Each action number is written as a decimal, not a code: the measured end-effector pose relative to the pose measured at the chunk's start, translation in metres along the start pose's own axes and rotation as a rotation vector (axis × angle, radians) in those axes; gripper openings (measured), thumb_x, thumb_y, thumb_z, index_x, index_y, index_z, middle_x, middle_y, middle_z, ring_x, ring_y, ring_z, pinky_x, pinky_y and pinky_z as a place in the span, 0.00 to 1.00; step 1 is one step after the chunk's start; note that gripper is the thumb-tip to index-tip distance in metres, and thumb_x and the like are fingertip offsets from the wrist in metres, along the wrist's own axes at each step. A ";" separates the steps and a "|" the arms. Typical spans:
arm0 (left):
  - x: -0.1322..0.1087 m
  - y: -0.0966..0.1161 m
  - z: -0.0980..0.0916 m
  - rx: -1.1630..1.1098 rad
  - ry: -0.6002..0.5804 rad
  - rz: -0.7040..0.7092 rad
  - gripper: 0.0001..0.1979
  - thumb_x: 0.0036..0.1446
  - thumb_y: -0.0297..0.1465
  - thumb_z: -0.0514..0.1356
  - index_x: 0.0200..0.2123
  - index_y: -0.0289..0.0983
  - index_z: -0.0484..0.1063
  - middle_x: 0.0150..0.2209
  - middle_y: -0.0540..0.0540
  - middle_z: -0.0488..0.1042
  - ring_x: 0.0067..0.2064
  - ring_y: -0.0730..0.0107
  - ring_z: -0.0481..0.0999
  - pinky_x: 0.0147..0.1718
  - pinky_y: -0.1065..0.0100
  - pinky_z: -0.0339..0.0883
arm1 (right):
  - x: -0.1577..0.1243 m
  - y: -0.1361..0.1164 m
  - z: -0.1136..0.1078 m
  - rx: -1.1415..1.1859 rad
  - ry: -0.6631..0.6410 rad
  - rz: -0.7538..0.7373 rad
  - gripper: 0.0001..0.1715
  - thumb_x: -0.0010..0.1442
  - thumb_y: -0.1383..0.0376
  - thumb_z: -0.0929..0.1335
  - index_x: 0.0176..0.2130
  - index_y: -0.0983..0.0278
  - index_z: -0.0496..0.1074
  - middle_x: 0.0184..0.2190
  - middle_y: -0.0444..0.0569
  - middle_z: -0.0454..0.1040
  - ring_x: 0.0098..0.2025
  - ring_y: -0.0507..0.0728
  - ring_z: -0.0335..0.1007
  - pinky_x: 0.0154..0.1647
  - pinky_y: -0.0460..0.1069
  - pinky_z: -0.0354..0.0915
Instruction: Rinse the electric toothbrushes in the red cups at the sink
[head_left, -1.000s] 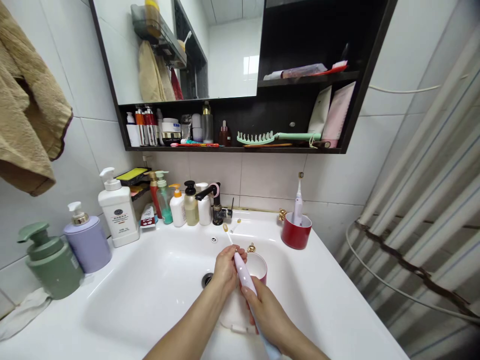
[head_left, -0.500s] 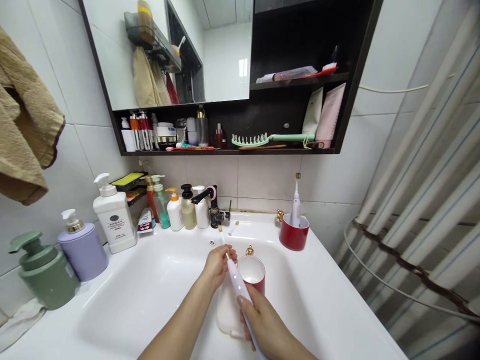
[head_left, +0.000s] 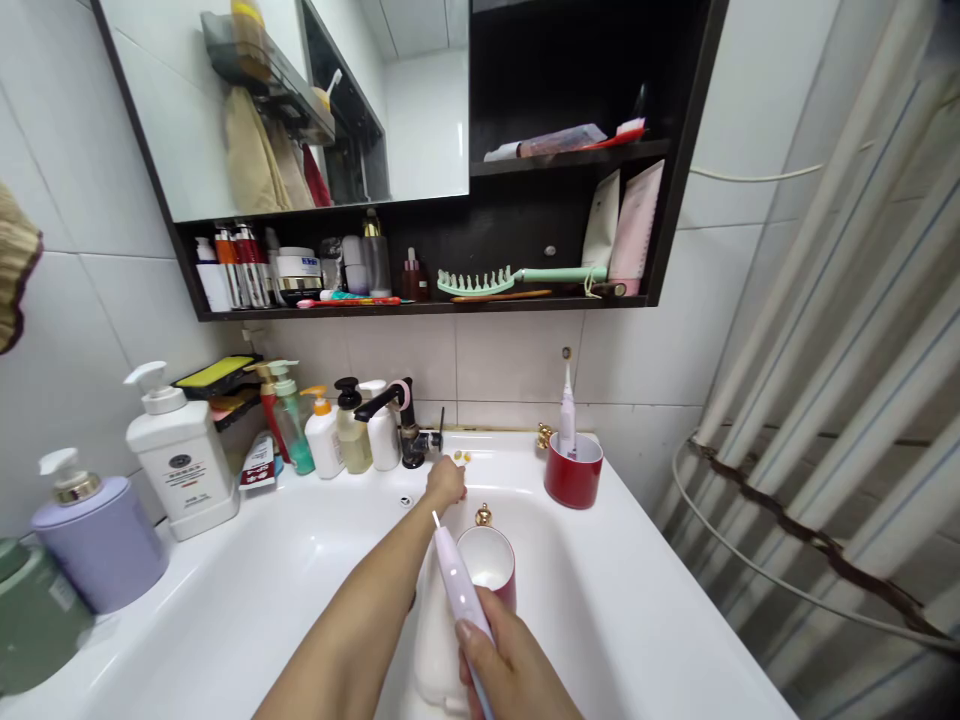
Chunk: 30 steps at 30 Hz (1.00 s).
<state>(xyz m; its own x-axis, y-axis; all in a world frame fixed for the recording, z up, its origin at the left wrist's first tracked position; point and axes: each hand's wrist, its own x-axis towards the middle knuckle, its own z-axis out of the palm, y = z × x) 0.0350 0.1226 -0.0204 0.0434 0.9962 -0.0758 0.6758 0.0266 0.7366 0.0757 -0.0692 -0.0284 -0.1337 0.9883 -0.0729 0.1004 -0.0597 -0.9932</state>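
My right hand (head_left: 510, 655) is wrapped around a pale lilac electric toothbrush handle (head_left: 459, 585). Its bare metal shaft points up and away, with no brush head on it. My left hand (head_left: 447, 482) reaches to the back ledge of the sink beside the black faucet (head_left: 409, 425). Its fingers are curled in and partly hidden. Two small yellowish toothbrush heads (head_left: 463, 457) show just beyond the fingers, one seemingly in their grip. Below the hands, a red cup with white inside (head_left: 487, 560) and a white case-like object (head_left: 437, 655) are in the basin.
On the right rim stands another red cup (head_left: 574, 480) holding a second electric toothbrush (head_left: 568, 415). Several pump bottles (head_left: 322, 440) line the left rim and back. A dark mirror cabinet (head_left: 420, 308) hangs above, with a green hairbrush (head_left: 517, 280) on its shelf.
The brush head has come off the handle. My left hand has moved away from the shaft to the back ledge beside the faucet. My right hand still holds the handle. The view has shifted right.
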 end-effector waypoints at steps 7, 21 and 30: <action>0.001 -0.010 -0.017 0.284 0.155 0.057 0.14 0.44 0.34 0.48 0.34 0.33 0.60 0.36 0.37 0.67 0.39 0.60 0.65 0.34 0.64 0.56 | -0.002 -0.003 -0.001 -0.006 -0.002 0.041 0.15 0.49 0.60 0.55 0.37 0.65 0.55 0.17 0.38 0.57 0.09 0.43 0.50 0.08 0.40 0.49; -0.004 -0.029 -0.028 0.261 0.171 0.021 0.07 0.41 0.22 0.49 0.26 0.30 0.66 0.35 0.31 0.66 0.38 0.59 0.66 0.33 0.67 0.56 | 0.001 0.003 -0.002 0.003 0.002 0.030 0.17 0.49 0.58 0.55 0.36 0.65 0.56 0.17 0.39 0.57 0.11 0.43 0.52 0.09 0.40 0.49; -0.015 -0.019 -0.004 0.101 0.222 0.069 0.13 0.40 0.30 0.54 0.33 0.33 0.60 0.38 0.37 0.63 0.40 0.61 0.64 0.35 0.67 0.55 | 0.000 0.010 -0.003 -0.041 0.025 0.016 0.21 0.49 0.59 0.56 0.42 0.67 0.54 0.16 0.39 0.57 0.11 0.44 0.50 0.10 0.41 0.51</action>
<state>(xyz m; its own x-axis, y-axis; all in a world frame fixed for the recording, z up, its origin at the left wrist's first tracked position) 0.0189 0.1080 -0.0303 -0.0625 0.9895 0.1301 0.7475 -0.0400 0.6631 0.0793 -0.0691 -0.0378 -0.1072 0.9905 -0.0863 0.1430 -0.0705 -0.9872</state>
